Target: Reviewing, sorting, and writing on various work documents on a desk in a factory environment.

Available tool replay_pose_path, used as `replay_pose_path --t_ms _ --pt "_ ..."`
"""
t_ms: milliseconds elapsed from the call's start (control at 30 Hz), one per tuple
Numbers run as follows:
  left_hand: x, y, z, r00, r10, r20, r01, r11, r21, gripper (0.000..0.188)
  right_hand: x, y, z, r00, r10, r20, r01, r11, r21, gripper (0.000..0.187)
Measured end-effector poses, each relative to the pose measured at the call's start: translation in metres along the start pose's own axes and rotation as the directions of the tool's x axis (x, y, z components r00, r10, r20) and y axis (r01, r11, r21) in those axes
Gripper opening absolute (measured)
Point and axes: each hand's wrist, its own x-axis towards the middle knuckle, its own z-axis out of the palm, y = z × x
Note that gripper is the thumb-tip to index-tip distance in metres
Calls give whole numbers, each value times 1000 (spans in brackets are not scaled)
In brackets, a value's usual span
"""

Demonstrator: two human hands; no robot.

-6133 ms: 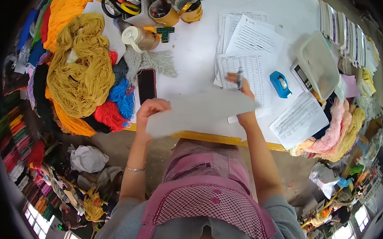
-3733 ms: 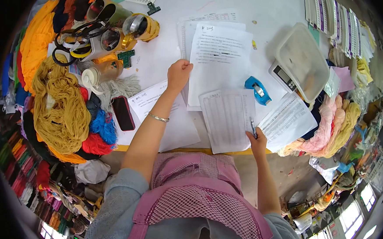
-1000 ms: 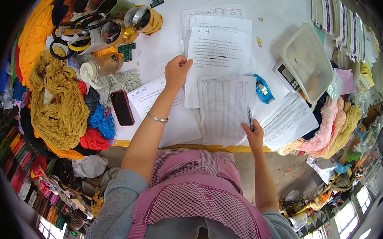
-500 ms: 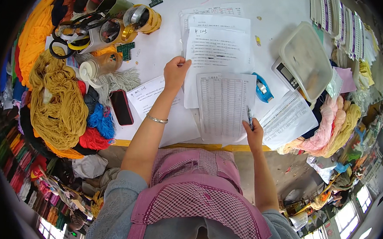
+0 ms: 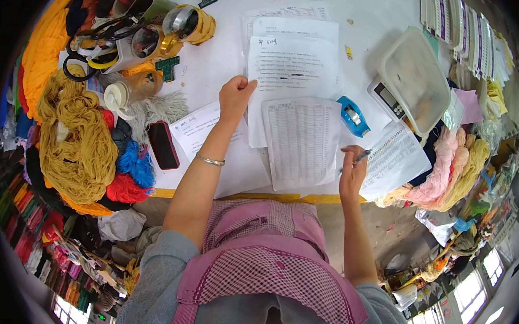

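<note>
Papers (image 5: 301,144) across the middle of the table (image 5: 372,26), overlapping, the lowest sheet of the pile, a gridded one, close to the near edge. Above it, toward the far edge, a text sheet (image 5: 292,63) with a handwritten heading and dark strike-outs. Left hand (image 5: 237,95): fingers curled narrow, fingertips at the text sheet's left edge; whether paper is pinched, cannot tell. Bracelet (image 5: 210,160) on that wrist. Right hand (image 5: 352,170): holding a pen (image 5: 362,156) slantwise among the fingers, over the near edge, just right of the gridded sheet. Another printed sheet (image 5: 398,155) at the near right corner, beside pink and yellow yarn (image 5: 443,167). Blue tape dispenser (image 5: 352,116) right of the papers; beyond it, toward the right edge, a scale (image 5: 388,100) partly under a tilted clear tub (image 5: 416,79). Near left corner: dark phone (image 5: 163,146) overlapping or touching a sheet, cannot tell which; olive-gold yarn (image 5: 73,144) heaped left of it. Lidded jar (image 5: 136,89) and scissors (image 5: 94,54) farther up the left edge.
</note>
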Motion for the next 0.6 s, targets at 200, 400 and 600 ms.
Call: replay_pose_path --t_ms 200,400,600 --pt "5 -10 0 1000 23 -21 -21 996 87 30 58 -52 35 932 311 186 -354 888 292 32" --pt "5 1 3 998 46 -30 -39 981 189 31 123 -51 104 998 -46 39 24 895 446 15" --pt "3 9 6 997 42 -57 -28 974 225 31 160 -61 144 992 124 -14 -99 852 514 11"
